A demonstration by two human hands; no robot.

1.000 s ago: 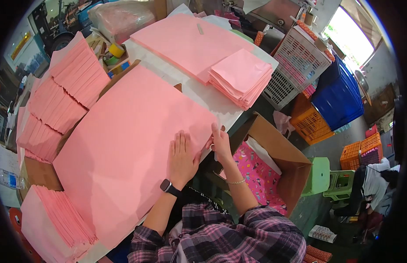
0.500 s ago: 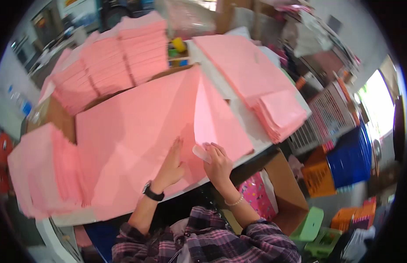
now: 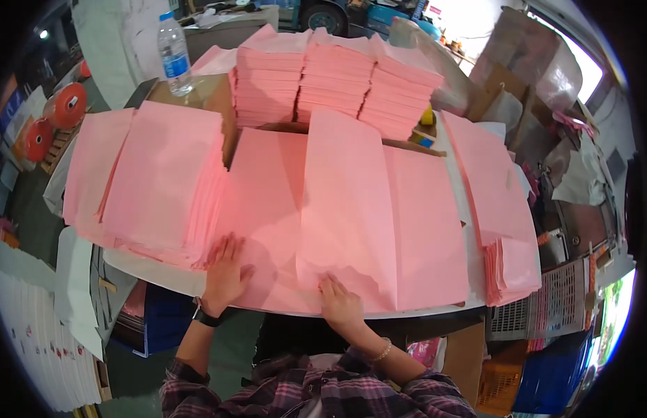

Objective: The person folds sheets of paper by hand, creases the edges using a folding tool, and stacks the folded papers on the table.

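A large pink sheet [image 3: 260,202] lies in front of me, with a long pink folded panel [image 3: 344,195] standing out down its middle. My left hand [image 3: 229,275] lies flat on the sheet's near left part, fingers spread, beside a stack of folded pink sheets [image 3: 163,174]. At the lower edge of the folded panel rests my right hand [image 3: 341,303], its fingers curled and close together. What lies inside the right hand is hidden; the pale, rounded piece seen there earlier does not show now.
Tall piles of folded pink sheets [image 3: 337,76] stand at the back. A water bottle [image 3: 173,56] is on a cardboard box [image 3: 205,90] at left. More pink sheets [image 3: 487,174] and a small folded bundle [image 3: 511,272] lie at right, near a grey crate [image 3: 508,317].
The view has swung to the right and levelled. My left hand has moved over beside the left stack and spread out. The folded panel now lies wider across the sheet.
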